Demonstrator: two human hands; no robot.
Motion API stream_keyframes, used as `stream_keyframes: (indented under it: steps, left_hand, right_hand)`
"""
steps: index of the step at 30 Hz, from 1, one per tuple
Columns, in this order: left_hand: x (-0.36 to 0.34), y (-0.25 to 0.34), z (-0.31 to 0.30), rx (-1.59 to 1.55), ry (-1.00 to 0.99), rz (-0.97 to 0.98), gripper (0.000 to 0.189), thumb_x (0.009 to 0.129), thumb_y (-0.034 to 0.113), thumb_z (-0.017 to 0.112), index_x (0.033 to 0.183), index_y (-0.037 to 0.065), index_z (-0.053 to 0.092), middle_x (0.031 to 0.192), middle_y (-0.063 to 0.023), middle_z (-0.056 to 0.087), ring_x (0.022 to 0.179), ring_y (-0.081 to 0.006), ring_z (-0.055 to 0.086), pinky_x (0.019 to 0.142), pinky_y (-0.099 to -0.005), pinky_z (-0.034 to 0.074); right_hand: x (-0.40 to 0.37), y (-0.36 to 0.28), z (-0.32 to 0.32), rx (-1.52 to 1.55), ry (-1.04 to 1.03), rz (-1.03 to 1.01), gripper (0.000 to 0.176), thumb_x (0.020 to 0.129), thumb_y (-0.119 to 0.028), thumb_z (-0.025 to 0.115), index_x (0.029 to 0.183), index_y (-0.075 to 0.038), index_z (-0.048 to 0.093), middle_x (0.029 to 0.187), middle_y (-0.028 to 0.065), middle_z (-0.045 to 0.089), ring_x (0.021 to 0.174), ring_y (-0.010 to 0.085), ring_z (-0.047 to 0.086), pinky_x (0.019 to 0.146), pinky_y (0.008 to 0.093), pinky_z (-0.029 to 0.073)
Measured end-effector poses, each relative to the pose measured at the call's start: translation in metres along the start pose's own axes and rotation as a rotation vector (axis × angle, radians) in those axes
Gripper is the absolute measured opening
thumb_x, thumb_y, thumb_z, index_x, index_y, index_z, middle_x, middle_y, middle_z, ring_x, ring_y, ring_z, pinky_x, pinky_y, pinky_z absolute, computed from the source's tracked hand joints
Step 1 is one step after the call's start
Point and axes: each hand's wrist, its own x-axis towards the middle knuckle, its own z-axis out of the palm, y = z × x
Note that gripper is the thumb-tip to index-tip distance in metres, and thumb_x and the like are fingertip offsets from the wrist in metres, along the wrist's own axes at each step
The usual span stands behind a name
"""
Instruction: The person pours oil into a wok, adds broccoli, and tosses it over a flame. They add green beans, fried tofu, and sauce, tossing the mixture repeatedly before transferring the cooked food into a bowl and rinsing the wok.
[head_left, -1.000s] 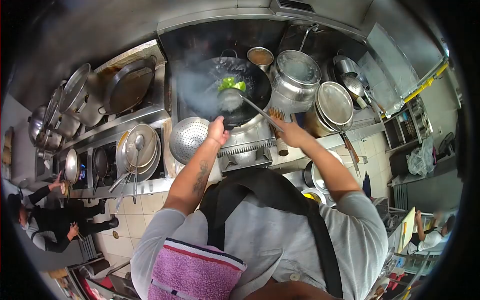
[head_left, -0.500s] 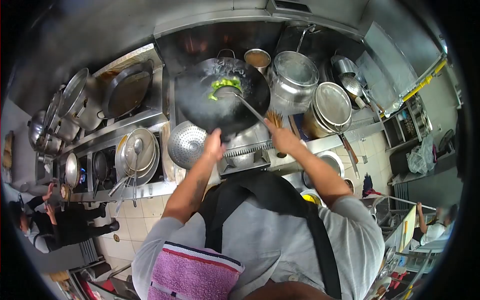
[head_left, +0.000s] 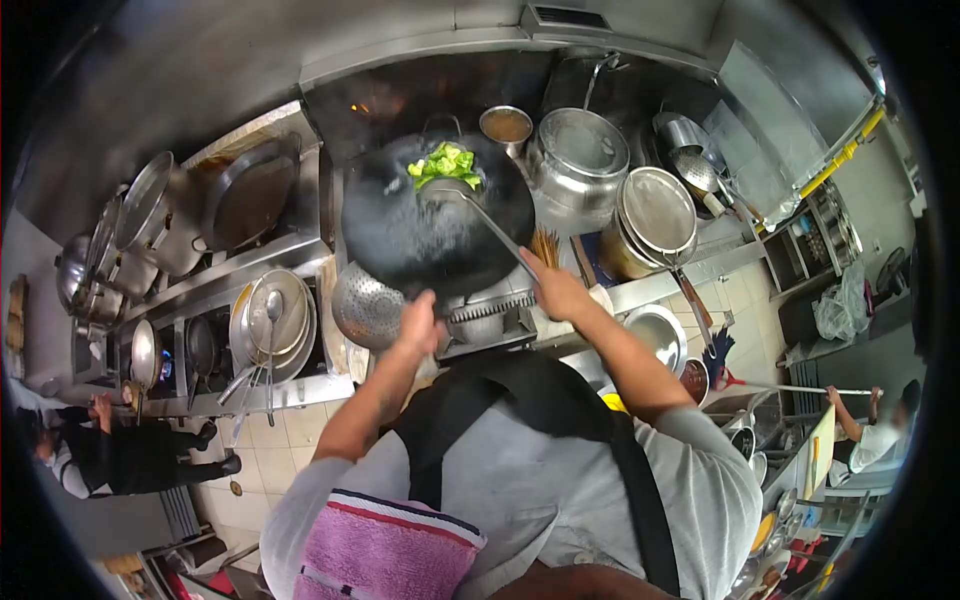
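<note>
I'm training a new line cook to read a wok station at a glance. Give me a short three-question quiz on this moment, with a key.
1. The right hand holds which tool? A) tongs B) ladle C) pot lid
2. True or false: the greens lie at the far side of the wok, away from the person.
3. Fill in: the left hand has its grip on the wok's ____ edge.
Key: 1 B; 2 true; 3 near.
</note>
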Motion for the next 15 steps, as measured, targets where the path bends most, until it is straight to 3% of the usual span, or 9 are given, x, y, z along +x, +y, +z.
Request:
stream_keyframes:
  steps: [3, 5, 6, 7, 8, 9, 11, 13, 15]
  left_hand:
    - [-0.007, 0.01, -0.014, 0.025, 0.043, -0.097, 0.017, 0.1, 0.024, 0.056, 0.11, 0.011, 0.061, 0.085, -0.0039, 0.063, 0.051, -0.0152, 0.049, 0.036, -0.032, 0.032]
    - [0.012, 0.048, 0.0, -0.083, -0.013, -0.212, 0.013, 0.1, 0.026, 0.056, 0.103, 0.014, 0.059, 0.081, -0.0034, 0.059, 0.047, -0.0139, 0.045, 0.035, -0.029, 0.031]
    - [0.026, 0.059, 0.009, -0.089, 0.011, -0.231, 0.015, 0.1, 0.028, 0.057, 0.1, 0.013, 0.058, 0.078, -0.0035, 0.056, 0.045, -0.0136, 0.042, 0.035, -0.0286, 0.03]
    - [0.035, 0.066, 0.013, -0.095, 0.034, -0.245, 0.018, 0.1, 0.03, 0.058, 0.097, 0.012, 0.056, 0.074, -0.0036, 0.054, 0.043, -0.0132, 0.04, 0.035, -0.0281, 0.03]
    - [0.03, 0.067, 0.018, -0.111, 0.039, -0.247, 0.018, 0.1, 0.03, 0.058, 0.097, 0.012, 0.056, 0.074, -0.0036, 0.054, 0.043, -0.0132, 0.04, 0.035, -0.0281, 0.03]
    - [0.022, 0.07, 0.029, -0.042, 0.085, -0.178, 0.021, 0.099, 0.03, 0.06, 0.096, 0.01, 0.056, 0.073, -0.0043, 0.053, 0.042, -0.013, 0.04, 0.035, -0.0283, 0.031]
    - [0.017, 0.054, 0.037, 0.067, 0.157, -0.041, 0.024, 0.095, 0.028, 0.063, 0.096, 0.005, 0.056, 0.077, -0.008, 0.057, 0.04, -0.0125, 0.041, 0.034, -0.0301, 0.027]
    - [0.003, 0.022, 0.036, 0.306, 0.16, 0.144, 0.026, 0.09, 0.022, 0.064, 0.102, -0.001, 0.06, 0.092, -0.0157, 0.066, 0.056, -0.0222, 0.059, 0.047, -0.0395, 0.047]
    - [0.043, -0.066, 0.01, 0.502, 0.282, 0.838, 0.041, 0.087, 0.017, 0.065, 0.119, -0.008, 0.057, 0.107, -0.0247, 0.069, 0.09, -0.0344, 0.07, 0.083, -0.046, 0.056]
  right_hand:
    - [-0.032, 0.001, -0.016, 0.25, 0.028, 0.013, 0.073, 0.096, -0.01, 0.058, 0.163, -0.014, 0.031, 0.107, 0.0341, 0.07, 0.097, 0.0501, 0.069, 0.092, 0.0563, 0.054]
    - [-0.039, 0.028, -0.015, 0.231, 0.263, -0.233, 0.068, 0.097, -0.01, 0.059, 0.161, -0.01, 0.036, 0.115, 0.034, 0.069, 0.104, 0.051, 0.067, 0.096, 0.054, 0.053]
    - [-0.045, 0.019, -0.039, 0.272, 0.1, -0.022, 0.064, 0.098, -0.012, 0.06, 0.159, -0.006, 0.04, 0.108, 0.0278, 0.072, 0.086, 0.0434, 0.073, 0.081, 0.0497, 0.059]
    - [-0.056, -0.013, -0.075, 0.483, -0.059, 0.228, 0.064, 0.099, -0.011, 0.057, 0.16, -0.006, 0.038, 0.089, 0.0156, 0.069, 0.061, 0.0261, 0.066, 0.057, 0.0412, 0.057]
    - [-0.058, -0.008, -0.076, 0.629, -0.063, 0.287, 0.065, 0.1, -0.008, 0.056, 0.162, -0.008, 0.035, 0.082, 0.0092, 0.06, 0.055, 0.0181, 0.057, 0.048, 0.0355, 0.05]
    - [-0.058, -0.002, -0.08, 0.775, -0.065, 0.346, 0.066, 0.102, -0.006, 0.055, 0.164, -0.01, 0.032, 0.075, 0.0027, 0.051, 0.049, 0.0102, 0.047, 0.04, 0.0298, 0.043]
    - [-0.061, 0.007, -0.085, 0.844, -0.089, 0.36, 0.067, 0.101, -0.006, 0.055, 0.164, -0.011, 0.032, 0.074, 0.0019, 0.05, 0.049, 0.0102, 0.046, 0.04, 0.0296, 0.043]
    - [-0.058, 0.007, -0.082, 0.924, -0.107, 0.378, 0.067, 0.101, -0.006, 0.055, 0.164, -0.012, 0.031, 0.074, 0.0012, 0.049, 0.049, 0.0103, 0.046, 0.04, 0.0295, 0.042]
    - [-0.049, 0.003, -0.071, 1.135, -0.068, 0.516, 0.067, 0.101, -0.005, 0.054, 0.163, -0.013, 0.033, 0.074, 0.0008, 0.049, 0.049, 0.0103, 0.044, 0.04, 0.0287, 0.041]
